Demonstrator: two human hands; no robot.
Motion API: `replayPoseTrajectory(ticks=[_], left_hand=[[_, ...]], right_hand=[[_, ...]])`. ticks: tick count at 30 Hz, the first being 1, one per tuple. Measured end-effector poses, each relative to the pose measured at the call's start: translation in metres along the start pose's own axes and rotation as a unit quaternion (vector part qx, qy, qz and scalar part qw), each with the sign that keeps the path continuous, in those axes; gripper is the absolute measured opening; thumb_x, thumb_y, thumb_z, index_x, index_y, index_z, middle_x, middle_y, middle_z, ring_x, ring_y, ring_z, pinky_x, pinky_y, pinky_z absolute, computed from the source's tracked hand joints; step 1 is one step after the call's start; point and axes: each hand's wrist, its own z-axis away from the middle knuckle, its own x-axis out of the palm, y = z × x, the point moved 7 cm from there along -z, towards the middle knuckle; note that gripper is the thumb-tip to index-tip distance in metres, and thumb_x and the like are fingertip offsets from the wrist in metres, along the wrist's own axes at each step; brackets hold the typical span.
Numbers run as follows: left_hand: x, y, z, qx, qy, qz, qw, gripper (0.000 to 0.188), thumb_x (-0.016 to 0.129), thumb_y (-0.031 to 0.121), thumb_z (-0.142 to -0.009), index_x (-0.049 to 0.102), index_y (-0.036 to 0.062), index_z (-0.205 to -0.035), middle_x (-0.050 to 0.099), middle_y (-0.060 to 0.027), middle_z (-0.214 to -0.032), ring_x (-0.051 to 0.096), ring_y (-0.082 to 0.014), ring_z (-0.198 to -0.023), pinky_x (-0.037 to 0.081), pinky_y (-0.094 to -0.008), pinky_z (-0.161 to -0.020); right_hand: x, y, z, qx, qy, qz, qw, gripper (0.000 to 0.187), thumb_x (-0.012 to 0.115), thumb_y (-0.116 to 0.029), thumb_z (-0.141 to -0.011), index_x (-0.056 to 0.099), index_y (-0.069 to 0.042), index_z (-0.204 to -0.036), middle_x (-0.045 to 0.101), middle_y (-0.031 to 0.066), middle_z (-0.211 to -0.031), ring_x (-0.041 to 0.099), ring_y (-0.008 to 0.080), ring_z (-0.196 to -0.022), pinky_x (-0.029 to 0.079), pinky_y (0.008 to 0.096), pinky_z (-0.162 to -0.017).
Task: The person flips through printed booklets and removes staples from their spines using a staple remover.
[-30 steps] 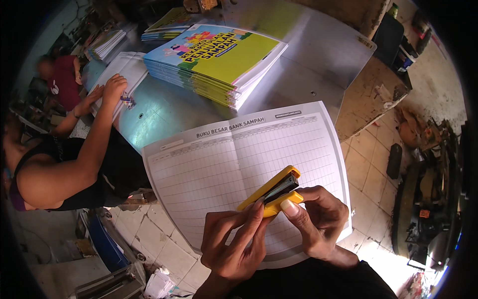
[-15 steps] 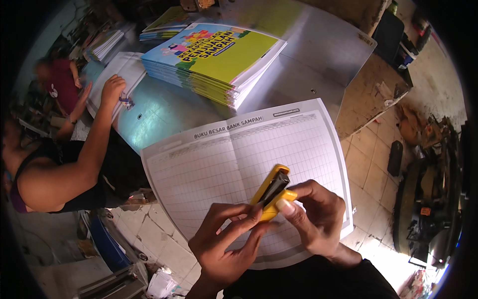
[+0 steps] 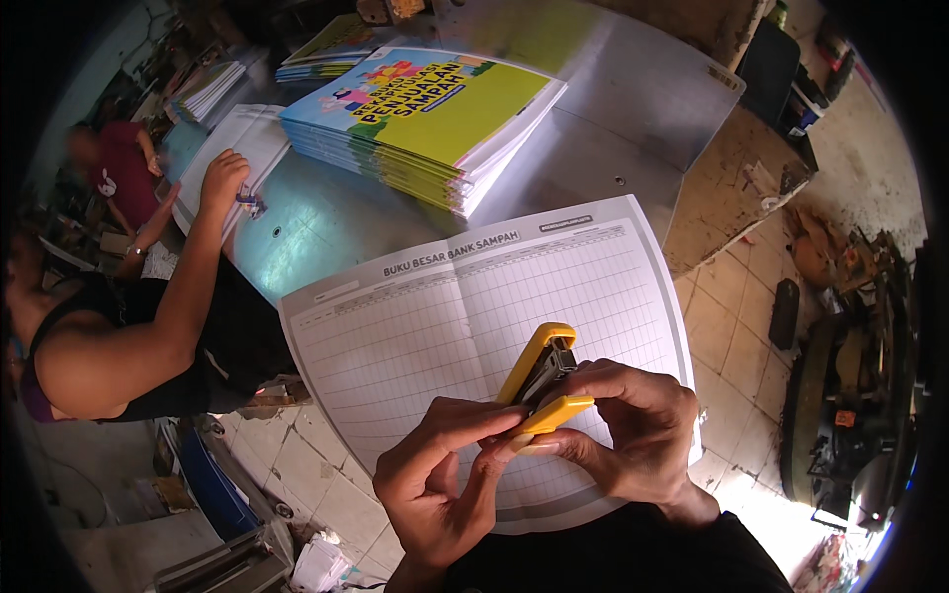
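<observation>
You appear to be adjusting the opened yellow plastic-and-metal stapler (image 3: 545, 376), pinched by your left hand (image 3: 445, 474) and right hand (image 3: 643, 425) above the white gridded paper sheet (image 3: 415, 331), and the next move likely calls for steady grips.

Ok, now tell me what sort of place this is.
Probably a small print or bookbinding workshop: a stack of blue-and-green booklets stands on a metal table, with a large gridded sheet and a yellow stapler in front.

The left hand (image 3: 416, 491) and right hand (image 3: 647, 427) are bare; the black clothing (image 3: 618, 555) looks plain, though dimly lit.
</observation>
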Motion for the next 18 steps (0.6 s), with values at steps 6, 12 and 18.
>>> replayPoseTrajectory(ticks=[6,12,18], left_hand=[[0.002,0.010,0.004,0.038,0.040,-0.056,0.997,0.022,0.066,-0.013,-0.087,0.066,-0.0085,-0.109,0.068,-0.0203,-0.105,0.069,-0.0242,-0.097,0.057,-0.0311,-0.083],[0.001,0.002,0.005,0.029,0.060,-0.065,0.996,0.019,0.066,-0.009,-0.089,0.065,-0.0079,-0.108,0.068,-0.0189,-0.101,0.069,-0.0229,-0.095,0.056,-0.0282,-0.079],[0.001,-0.005,0.003,0.022,0.079,-0.011,0.997,0.015,0.067,-0.009,-0.089,0.065,-0.0089,-0.104,0.068,-0.0178,-0.099,0.067,-0.0200,-0.091,0.053,-0.0254,-0.075]], right_hand=[[-0.001,-0.006,-0.004,0.021,-0.004,0.051,0.998,0.037,0.081,0.008,-0.076,0.070,0.002,-0.111,0.075,0.0162,-0.101,0.074,0.0239,-0.094,0.059,0.0322,-0.083],[0.000,-0.009,-0.006,0.024,0.009,0.065,0.998,0.035,0.083,0.006,-0.074,0.073,0.000,-0.107,0.076,0.0134,-0.096,0.075,0.0218,-0.088,0.059,0.0316,-0.079],[-0.001,-0.007,-0.009,0.035,0.016,0.059,0.998,0.030,0.082,0.007,-0.074,0.074,0.000,-0.102,0.076,0.0127,-0.095,0.075,0.0216,-0.087,0.058,0.0307,-0.078]])
